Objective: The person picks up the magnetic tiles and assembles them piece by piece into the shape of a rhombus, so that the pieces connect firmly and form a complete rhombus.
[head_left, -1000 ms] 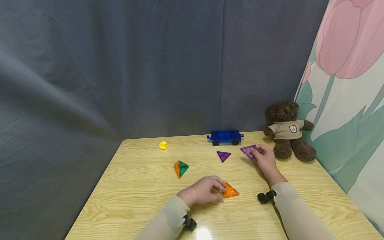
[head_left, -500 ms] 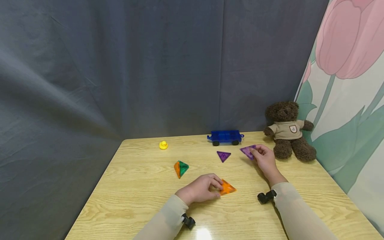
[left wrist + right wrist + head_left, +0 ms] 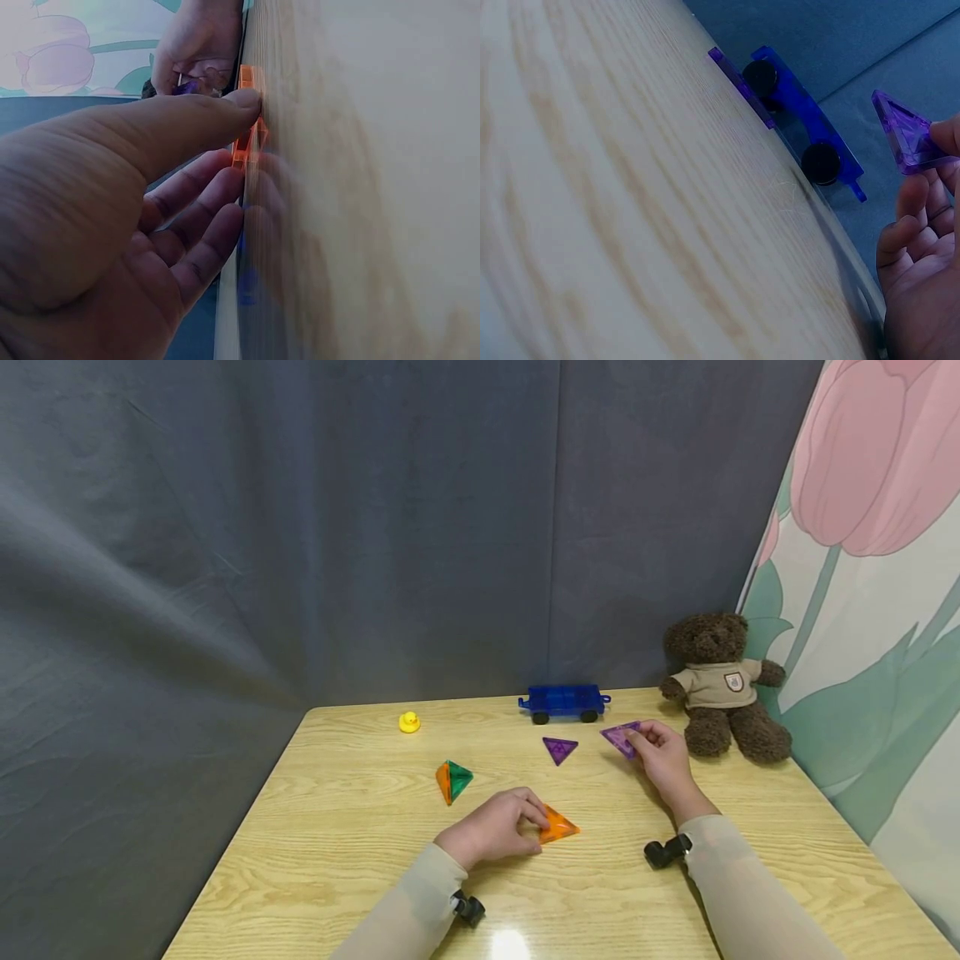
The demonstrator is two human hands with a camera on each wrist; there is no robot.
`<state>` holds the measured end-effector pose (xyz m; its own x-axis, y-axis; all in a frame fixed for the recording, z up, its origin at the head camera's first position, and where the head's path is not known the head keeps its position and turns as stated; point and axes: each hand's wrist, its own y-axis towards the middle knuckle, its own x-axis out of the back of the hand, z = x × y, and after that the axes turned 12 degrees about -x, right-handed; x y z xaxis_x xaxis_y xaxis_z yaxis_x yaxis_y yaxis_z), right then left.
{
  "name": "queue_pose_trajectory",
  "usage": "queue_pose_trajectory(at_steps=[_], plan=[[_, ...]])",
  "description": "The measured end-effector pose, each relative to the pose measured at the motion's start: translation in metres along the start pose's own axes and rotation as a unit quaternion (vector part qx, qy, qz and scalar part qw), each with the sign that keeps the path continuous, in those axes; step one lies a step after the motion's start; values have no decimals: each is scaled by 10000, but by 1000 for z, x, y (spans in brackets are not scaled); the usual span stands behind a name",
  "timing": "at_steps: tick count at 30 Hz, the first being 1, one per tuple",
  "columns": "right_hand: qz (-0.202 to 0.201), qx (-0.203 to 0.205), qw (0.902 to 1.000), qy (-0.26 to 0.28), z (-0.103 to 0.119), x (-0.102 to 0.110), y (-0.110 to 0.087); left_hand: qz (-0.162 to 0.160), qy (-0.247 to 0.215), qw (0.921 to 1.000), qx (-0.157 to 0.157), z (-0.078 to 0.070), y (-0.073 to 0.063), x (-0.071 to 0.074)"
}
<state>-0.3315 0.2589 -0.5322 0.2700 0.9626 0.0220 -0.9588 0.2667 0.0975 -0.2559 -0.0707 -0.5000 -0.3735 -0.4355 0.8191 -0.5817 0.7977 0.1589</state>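
Observation:
My left hand [image 3: 497, 830] grips an orange translucent triangular tile [image 3: 557, 825] by its left side. In the left wrist view the thumb [image 3: 202, 116] lies along the orange tile [image 3: 246, 147], which is at or just above the tabletop; I cannot tell which. Farther right, my right hand [image 3: 663, 758] pinches a purple triangular tile [image 3: 618, 738] between thumb and fingers. The right wrist view shows this purple tile [image 3: 909, 139] held up off the table. A second purple triangular tile [image 3: 559, 749] lies flat to its left.
A joined orange and green triangular piece [image 3: 454, 781] sits left of centre on the wooden table [image 3: 337, 860]. Toward the back are a yellow toy duck [image 3: 408, 722] and a blue wheeled toy wagon [image 3: 564, 702]. A brown teddy bear [image 3: 716, 685] sits at the back right.
My left hand has slid left and slightly away from me, carrying the orange tile along. The right hand and its purple tile stay in place.

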Motion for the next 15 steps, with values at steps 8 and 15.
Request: queue_pose_trajectory(at_steps=[8,15], plan=[[87,-54,9999,-24,2,1,-2,-80,-144,9998,90,5,-2,4],[216,-248,9995,37,3,-1,-2,-150,-354,9990,238,10,-4,7]])
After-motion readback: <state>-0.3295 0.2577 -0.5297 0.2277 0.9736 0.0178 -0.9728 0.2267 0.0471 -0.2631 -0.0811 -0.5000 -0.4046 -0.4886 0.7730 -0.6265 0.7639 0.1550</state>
